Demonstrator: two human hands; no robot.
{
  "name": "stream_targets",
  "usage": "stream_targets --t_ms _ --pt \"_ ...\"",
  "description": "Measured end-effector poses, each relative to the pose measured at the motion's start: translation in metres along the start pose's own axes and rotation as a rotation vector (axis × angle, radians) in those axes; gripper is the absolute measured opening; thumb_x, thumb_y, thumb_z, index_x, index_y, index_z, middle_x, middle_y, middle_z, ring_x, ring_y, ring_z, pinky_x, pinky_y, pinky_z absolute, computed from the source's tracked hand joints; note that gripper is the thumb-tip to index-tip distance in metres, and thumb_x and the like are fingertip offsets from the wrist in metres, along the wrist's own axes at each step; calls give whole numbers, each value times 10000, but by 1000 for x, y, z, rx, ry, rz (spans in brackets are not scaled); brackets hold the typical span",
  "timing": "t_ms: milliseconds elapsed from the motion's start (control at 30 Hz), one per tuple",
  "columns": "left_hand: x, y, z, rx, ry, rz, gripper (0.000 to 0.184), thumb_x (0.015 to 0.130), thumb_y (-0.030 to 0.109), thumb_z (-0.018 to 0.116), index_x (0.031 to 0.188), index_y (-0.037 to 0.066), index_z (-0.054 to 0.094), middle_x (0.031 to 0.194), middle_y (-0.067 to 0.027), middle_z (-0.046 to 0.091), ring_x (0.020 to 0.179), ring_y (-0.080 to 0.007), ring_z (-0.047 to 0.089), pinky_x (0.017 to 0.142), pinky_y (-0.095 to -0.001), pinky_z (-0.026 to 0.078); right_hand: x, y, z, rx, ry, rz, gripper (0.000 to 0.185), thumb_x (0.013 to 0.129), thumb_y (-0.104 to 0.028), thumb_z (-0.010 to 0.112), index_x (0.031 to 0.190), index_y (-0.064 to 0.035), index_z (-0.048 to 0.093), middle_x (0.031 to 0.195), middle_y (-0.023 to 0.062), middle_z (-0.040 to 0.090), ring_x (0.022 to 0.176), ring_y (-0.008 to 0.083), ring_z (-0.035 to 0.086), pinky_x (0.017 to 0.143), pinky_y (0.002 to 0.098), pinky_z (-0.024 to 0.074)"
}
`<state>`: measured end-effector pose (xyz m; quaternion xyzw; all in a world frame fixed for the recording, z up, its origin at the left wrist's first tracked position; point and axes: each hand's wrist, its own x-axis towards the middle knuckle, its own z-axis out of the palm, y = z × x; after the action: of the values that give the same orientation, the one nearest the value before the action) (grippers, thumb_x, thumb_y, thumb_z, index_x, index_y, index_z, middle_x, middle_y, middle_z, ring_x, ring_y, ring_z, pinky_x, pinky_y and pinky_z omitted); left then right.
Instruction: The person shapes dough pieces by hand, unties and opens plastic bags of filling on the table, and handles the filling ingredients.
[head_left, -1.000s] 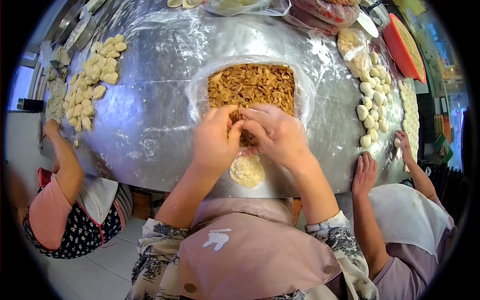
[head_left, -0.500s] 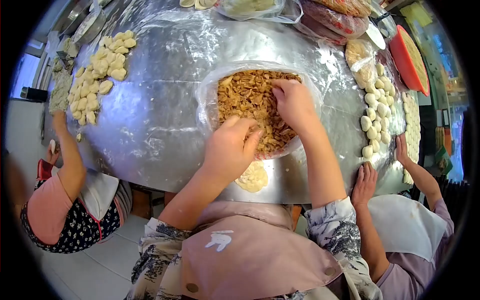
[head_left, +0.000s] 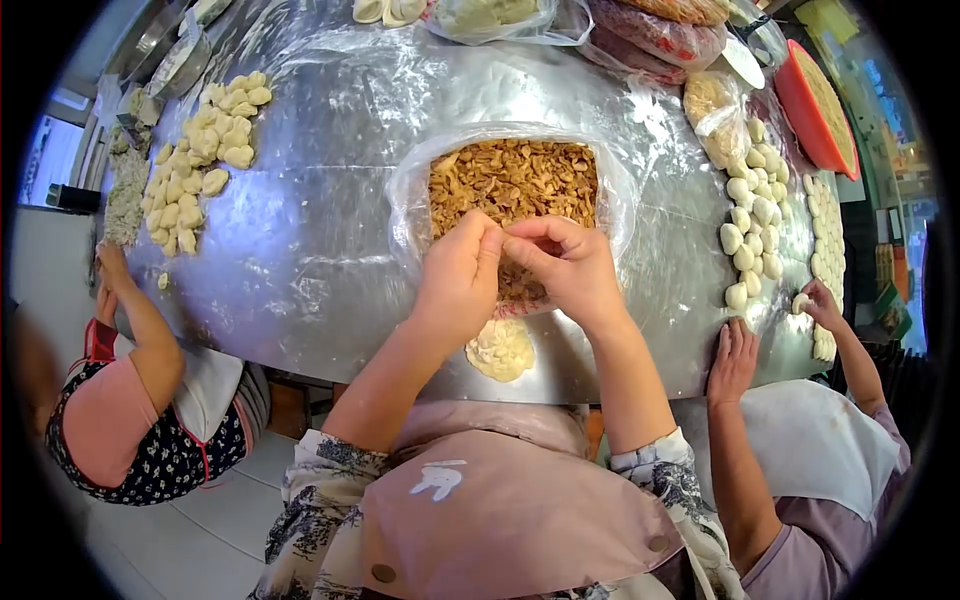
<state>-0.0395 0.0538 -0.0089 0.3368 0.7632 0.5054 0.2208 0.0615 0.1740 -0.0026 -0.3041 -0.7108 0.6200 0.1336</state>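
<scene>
My left hand (head_left: 460, 270) and my right hand (head_left: 568, 262) meet over the near part of a clear plastic bag (head_left: 408, 205) full of chopped brown filling (head_left: 515, 175). The thumb and fingers of each hand are pinched, their tips nearly touching. Whatever sits between them is hidden or too small to make out. Just below my wrists, by the table's near edge, lies a small pile of flat, pale dough rounds (head_left: 500, 350).
Pale dough pieces (head_left: 200, 140) are heaped at left, dough balls (head_left: 755, 215) at right. A red basin (head_left: 797, 105) stands far right. Co-workers flank me; the right one's hand (head_left: 825, 305) holds a small dough piece (head_left: 800, 303). Plastic-wrapped bundles (head_left: 655, 35) lie at the back.
My right hand has come back from the far right of the filling to meet my left. The left hand has shifted slightly up and right. The right co-worker's far hand has picked up a dough piece.
</scene>
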Motion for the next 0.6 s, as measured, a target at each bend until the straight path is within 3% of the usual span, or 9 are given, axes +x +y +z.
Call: stream_targets --t_ms 33,133,233,333,433,533,600 --pt "-1 0 0 15 18 25 172 1007 175 515 938 20 540 797 -201 613 724 -423 601 642 -471 462 0 0 0 21 -7 32 152 896 -126 740 1002 -19 721 834 -11 693 723 48 578 647 220 489" --pt "-5 -3 7 5 36 -13 197 1031 192 487 922 36 538 725 -139 594 636 -319 591 591 -413 465 -4 2 0 42 -21 23 152 904 -118 730 1018 -18 718 843 -17 686 725 45 571 652 216 488" --pt "-3 -9 8 -596 -166 -422 212 1056 206 453 930 56 536 680 -50 541 589 -163 541 540 -320 453 -5 7 -1 110 -30 31 154 917 -106 712 1043 -17 712 846 -10 685 736 49 581 662 214 493" --pt "0 -17 10 -822 -184 -392 212 1082 251 404 995 94 519 706 24 472 587 -75 447 527 -227 402 -4 9 2 298 1 92 157 931 -91 691 1064 -8 705 858 8 690 759 60 606 681 211 506" --pt "2 -11 8 -466 -17 -355 233 1083 266 402 1029 82 535 737 15 499 594 -63 461 527 -220 402 -5 4 6 426 32 131 175 941 -80 675 1094 1 694 871 25 696 785 71 628 702 208 519" --pt "-5 -5 10 -258 35 -99 215 1077 233 423 1070 64 556 739 19 521 606 -49 474 533 -213 408 -6 1 6 370 17 101 176 938 -72 677 1098 2 683 882 31 700 790 73 636 706 206 526" --pt "-7 -3 5 -364 -67 -200 192 1068 201 446 1080 53 567 745 17 541 611 -43 484 539 -207 410 -6 0 6 275 5 68 154 933 -66 683 1072 -1 675 885 29 700 781 70 636 699 207 528"
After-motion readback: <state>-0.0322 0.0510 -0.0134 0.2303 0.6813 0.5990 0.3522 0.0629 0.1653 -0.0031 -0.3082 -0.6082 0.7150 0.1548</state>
